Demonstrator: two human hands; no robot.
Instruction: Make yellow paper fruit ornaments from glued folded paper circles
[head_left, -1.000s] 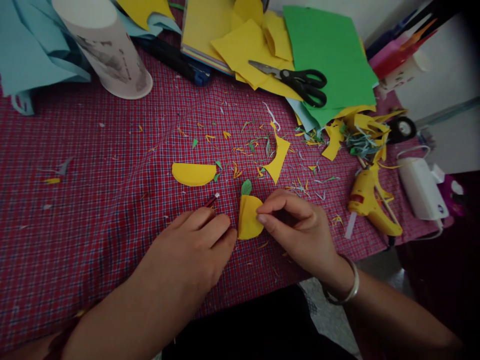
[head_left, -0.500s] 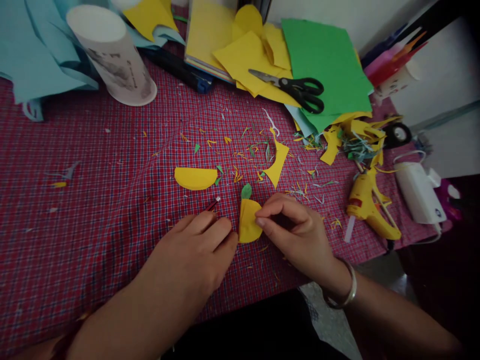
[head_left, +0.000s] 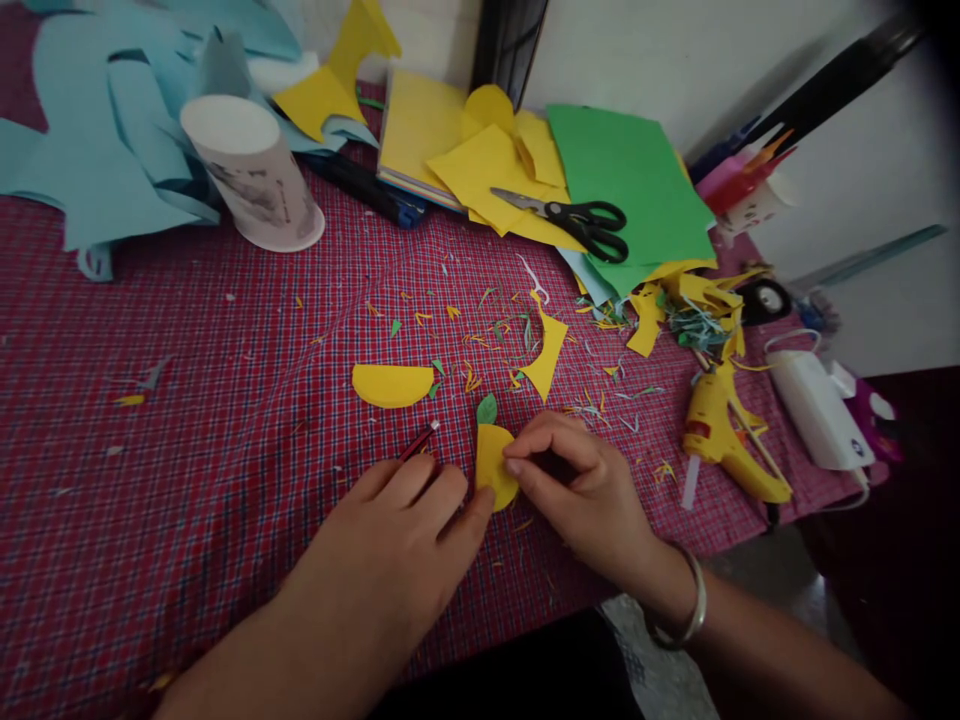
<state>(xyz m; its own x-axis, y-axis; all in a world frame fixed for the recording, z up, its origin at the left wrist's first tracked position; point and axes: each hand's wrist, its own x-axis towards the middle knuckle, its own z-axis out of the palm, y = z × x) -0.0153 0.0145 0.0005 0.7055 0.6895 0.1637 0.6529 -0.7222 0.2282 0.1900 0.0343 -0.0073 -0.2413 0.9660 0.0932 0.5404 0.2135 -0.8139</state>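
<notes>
A folded yellow paper piece (head_left: 491,465) with a rounded right side lies on the cloth, a small green paper leaf (head_left: 487,409) at its top. My right hand (head_left: 577,475) pinches its right edge between thumb and forefinger. Palm down with curled fingers, my left hand (head_left: 409,520) holds its lower left part under the thumb. A dark red pen-like stick (head_left: 420,438) pokes out beyond the left fingers; whether they touch it is hidden. A yellow paper half-circle (head_left: 393,385) lies farther up and to the left.
Black-handled scissors (head_left: 574,217) rest on yellow and green paper (head_left: 630,180). A yellow glue gun (head_left: 724,430) lies at right by a white box (head_left: 817,410). A paper cup (head_left: 259,180) stands upside down near blue paper (head_left: 97,150). Paper scraps (head_left: 546,355) litter the checked cloth.
My left thumb has come onto the lower left of the yellow piece. The right hand keeps its pinch. The whole view has shifted, so things appear lower.
</notes>
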